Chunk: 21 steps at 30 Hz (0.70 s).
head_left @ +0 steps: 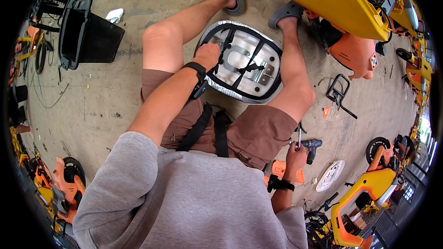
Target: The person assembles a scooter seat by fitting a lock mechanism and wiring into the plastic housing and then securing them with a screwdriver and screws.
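A scooter-type seat (240,54) lies upside down on the floor between my legs. Its white underside carries crossed black straps and a metal bracket (264,74). My left hand (207,56) is closed at the seat's left edge, by a black strap; its fingertips are partly hidden. Down at my right side, my right hand (296,156) is closed around a slim silver hand tool (299,136), its exact kind unclear. Just beyond those fingers a cordless drill (312,145) rests on the floor.
A black open bin-like box (99,39) stands at left. Yellow bodywork (327,2) and an orange panel (353,55) reach in at upper right. A bent black metal frame (339,90) and a white oval part (330,175) lie on the right. Scooter parts line both sides.
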Motion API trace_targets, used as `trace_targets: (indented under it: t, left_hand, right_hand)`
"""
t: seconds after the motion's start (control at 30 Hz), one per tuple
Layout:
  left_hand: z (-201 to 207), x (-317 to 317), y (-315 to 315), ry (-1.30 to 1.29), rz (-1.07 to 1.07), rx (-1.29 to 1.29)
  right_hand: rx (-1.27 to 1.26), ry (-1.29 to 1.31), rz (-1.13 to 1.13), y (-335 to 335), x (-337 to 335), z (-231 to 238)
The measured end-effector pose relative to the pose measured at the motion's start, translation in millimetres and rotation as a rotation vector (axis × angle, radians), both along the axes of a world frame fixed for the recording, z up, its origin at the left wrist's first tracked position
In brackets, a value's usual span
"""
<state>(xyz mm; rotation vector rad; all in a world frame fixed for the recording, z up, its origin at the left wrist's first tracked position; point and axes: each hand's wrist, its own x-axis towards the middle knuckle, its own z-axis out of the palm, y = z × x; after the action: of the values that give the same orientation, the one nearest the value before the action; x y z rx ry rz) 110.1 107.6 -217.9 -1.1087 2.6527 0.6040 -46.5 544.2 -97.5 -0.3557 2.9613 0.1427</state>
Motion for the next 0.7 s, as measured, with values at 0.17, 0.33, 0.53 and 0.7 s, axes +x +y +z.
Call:
trace_targets:
  t: [0.17, 0.33, 0.53, 0.7]
  left_hand:
    - [-4.5, 0.1, 2.7, -0.025, -0.06, -0.008]
    - [-12.0, 4.4, 2.3, 0.04, 0.027, -0.006]
    - [-5.5, -0.2, 0.1, 0.067, 0.034, 0.016]
    - [-3.3, -0.6, 0.3, 0.066, 0.07, 0.045]
  right_hand:
    - [-0.006, 0.015, 0.015, 2.4, 0.4, -0.6]
    - [-0.018, 0.028, 0.049, 3.6, -1.6, -6.1]
    - [-0.012, 0.027, 0.037, 5.2, -2.1, -6.1]
    - [0.009, 0.015, 0.025, 0.8, -0.8, -3.1]
